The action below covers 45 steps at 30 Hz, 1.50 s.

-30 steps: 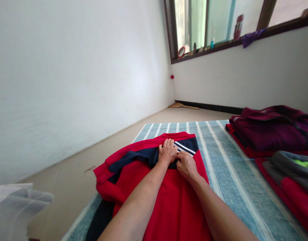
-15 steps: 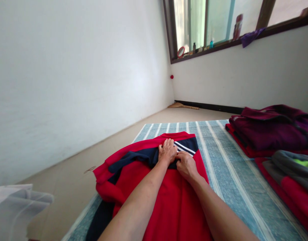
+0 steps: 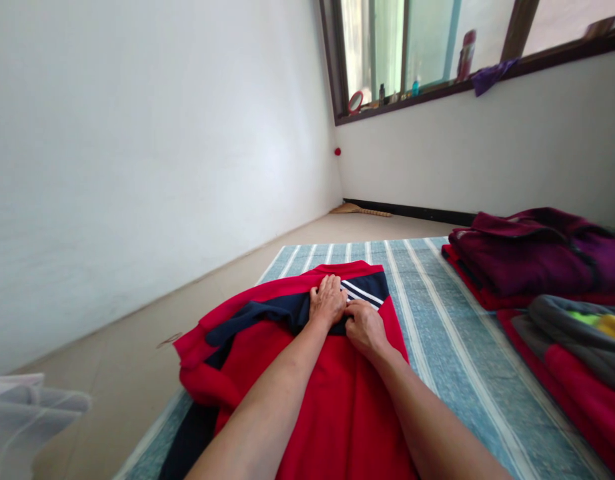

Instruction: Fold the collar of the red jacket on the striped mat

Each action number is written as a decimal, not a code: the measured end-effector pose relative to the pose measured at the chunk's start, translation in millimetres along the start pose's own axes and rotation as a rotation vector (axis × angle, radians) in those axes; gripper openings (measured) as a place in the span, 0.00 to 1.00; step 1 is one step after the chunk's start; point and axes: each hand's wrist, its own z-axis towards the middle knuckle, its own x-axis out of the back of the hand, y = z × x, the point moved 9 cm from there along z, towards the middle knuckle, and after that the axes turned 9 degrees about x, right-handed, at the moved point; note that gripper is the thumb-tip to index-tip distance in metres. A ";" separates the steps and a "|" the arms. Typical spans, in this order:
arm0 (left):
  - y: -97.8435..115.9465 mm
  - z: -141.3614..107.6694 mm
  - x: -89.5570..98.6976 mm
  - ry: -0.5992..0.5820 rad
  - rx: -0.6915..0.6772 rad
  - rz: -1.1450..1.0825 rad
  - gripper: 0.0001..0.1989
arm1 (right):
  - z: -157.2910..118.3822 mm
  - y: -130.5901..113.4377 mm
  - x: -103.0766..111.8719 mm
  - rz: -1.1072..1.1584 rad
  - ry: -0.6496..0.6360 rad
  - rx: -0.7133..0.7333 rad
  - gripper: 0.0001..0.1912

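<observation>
A red and navy jacket (image 3: 327, 413) with white stripes lies on a blue striped sheet (image 3: 417, 293), its sleeve folded across to the left. My left hand (image 3: 327, 301) rests flat on the navy band near the top, fingers stretched out. Right beside it, my right hand (image 3: 365, 327) has curled fingers pinching the navy cloth below the white stripes. Part of the cloth under both hands is hidden.
Folded dark purple clothes (image 3: 532, 257) lie at the right, with a grey and pink folded garment (image 3: 577, 373) nearer me. A sheer white cloth (image 3: 32, 417) hangs at lower left. Walls stand left and ahead; a broom (image 3: 357, 209) lies in the corner.
The camera view has turned slightly to the right, so everything sits a little further left. Both hands stay in nearly the same place on the jacket.
</observation>
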 end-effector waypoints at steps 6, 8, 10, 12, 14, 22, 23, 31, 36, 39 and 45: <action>0.4 -0.2 0.8 0.012 -0.001 0.012 0.24 | 0.1 1.3 -1.3 -0.007 0.002 -0.003 0.17; 0.2 0.0 0.6 0.013 -0.001 0.010 0.24 | 0.1 2.3 -1.4 -0.011 0.009 -0.009 0.17; 0.2 0.2 0.7 0.018 0.000 0.008 0.24 | 0.1 3.2 -1.5 -0.015 0.014 -0.014 0.17; 0.2 0.4 1.0 0.021 0.000 0.005 0.24 | 0.2 3.5 -1.7 -0.016 0.014 -0.016 0.17; 0.1 0.5 1.0 0.018 0.000 0.001 0.24 | 0.2 3.5 -1.8 -0.017 0.012 -0.016 0.17; 0.4 0.8 0.8 0.003 -0.005 -0.010 0.24 | 0.8 2.6 -1.7 -0.024 -0.001 -0.009 0.18; 0.5 1.0 0.8 0.001 -0.004 -0.012 0.24 | 0.9 2.8 -1.6 -0.025 -0.002 -0.011 0.18; -0.2 2.5 -1.6 -0.013 0.001 -0.018 0.24 | 0.8 2.8 -0.9 -0.031 -0.001 -0.017 0.18; -0.1 2.4 -2.3 -0.014 -0.003 -0.021 0.24 | 0.4 2.9 -0.7 -0.031 0.006 -0.017 0.17; 0.2 2.0 -1.2 -0.012 0.000 -0.022 0.24 | 0.4 3.2 -0.7 -0.032 0.007 -0.016 0.17; 0.2 2.4 -0.4 -0.012 0.004 -0.028 0.24 | 0.4 3.2 -0.5 -0.029 0.011 -0.015 0.18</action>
